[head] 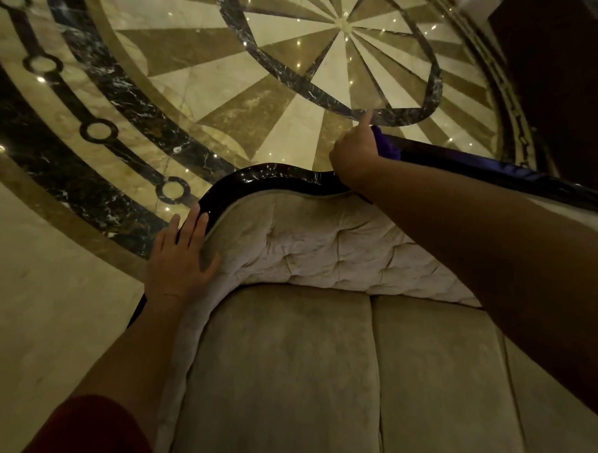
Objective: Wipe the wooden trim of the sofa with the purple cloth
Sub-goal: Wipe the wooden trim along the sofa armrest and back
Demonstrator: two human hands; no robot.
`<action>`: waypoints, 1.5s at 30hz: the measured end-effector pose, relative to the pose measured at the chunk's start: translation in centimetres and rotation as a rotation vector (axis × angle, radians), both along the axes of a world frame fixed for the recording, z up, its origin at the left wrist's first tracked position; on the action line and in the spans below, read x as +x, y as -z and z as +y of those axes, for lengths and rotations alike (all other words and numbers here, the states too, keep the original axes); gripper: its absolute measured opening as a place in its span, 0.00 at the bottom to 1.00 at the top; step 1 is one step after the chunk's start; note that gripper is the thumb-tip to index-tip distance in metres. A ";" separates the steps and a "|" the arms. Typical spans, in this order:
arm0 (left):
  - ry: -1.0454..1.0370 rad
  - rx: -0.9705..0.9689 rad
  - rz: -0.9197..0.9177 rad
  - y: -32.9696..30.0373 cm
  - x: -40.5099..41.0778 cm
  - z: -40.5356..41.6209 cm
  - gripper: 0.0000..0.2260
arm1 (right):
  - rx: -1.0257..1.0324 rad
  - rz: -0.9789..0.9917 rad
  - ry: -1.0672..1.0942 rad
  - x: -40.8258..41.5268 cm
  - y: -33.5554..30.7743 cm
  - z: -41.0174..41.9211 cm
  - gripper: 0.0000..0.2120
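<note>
The sofa's dark glossy wooden trim (272, 177) curves along the top of the tufted beige backrest (324, 241). My right hand (355, 150) grips the purple cloth (387, 144) and presses it on the trim where the curve meets the straight rail, with the index finger pointing away from me. Only a small bunch of cloth shows beside the hand. My left hand (183, 255) lies flat and open on the trim and upholstery at the sofa's left corner.
Beige seat cushions (319, 364) fill the foreground below my arms. Behind the sofa lies a polished marble floor (228, 79) with a dark and cream sunburst inlay. Dark furniture (572, 67) stands at the far right.
</note>
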State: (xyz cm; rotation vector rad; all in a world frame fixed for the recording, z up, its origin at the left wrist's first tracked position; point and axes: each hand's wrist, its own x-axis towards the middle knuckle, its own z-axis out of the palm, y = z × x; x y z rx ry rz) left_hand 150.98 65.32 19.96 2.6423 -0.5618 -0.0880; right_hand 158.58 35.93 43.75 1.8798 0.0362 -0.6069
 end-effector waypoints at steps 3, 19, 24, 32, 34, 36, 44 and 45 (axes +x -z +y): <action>-0.013 0.001 0.000 0.1 0.1 -0.1 0.40 | -0.006 0.055 -0.043 0.5 -0.2 0.3 0.22; 0.005 -0.010 -0.082 1.0 0.3 -0.1 0.39 | 0.955 -0.480 0.310 0.3 7.9 -0.2 0.16; -0.006 0.032 -0.079 0.6 0.2 0.0 0.39 | 1.469 -0.956 0.477 0.5 11.4 3.7 0.16; -0.024 -0.029 -0.008 -1.5 -0.1 -0.3 0.37 | 1.829 -0.675 0.279 -0.3 11.8 15.1 0.11; -0.172 -0.207 0.025 -2.1 -0.7 0.6 0.31 | 1.954 -0.569 0.433 0.4 11.0 15.8 0.11; -0.374 -0.398 0.055 -3.5 -3.7 1.9 0.26 | 2.112 -0.397 0.642 -1.5 10.2 17.0 0.13; -0.395 -0.827 0.549 -14.6 -10.8 -1.6 0.11 | 2.613 -0.582 1.197 -13.6 4.6 13.7 0.16; -0.409 -0.942 0.612 -17.2 -11.8 -2.6 0.10 | 2.668 -0.590 1.187 -15.0 2.4 12.3 0.16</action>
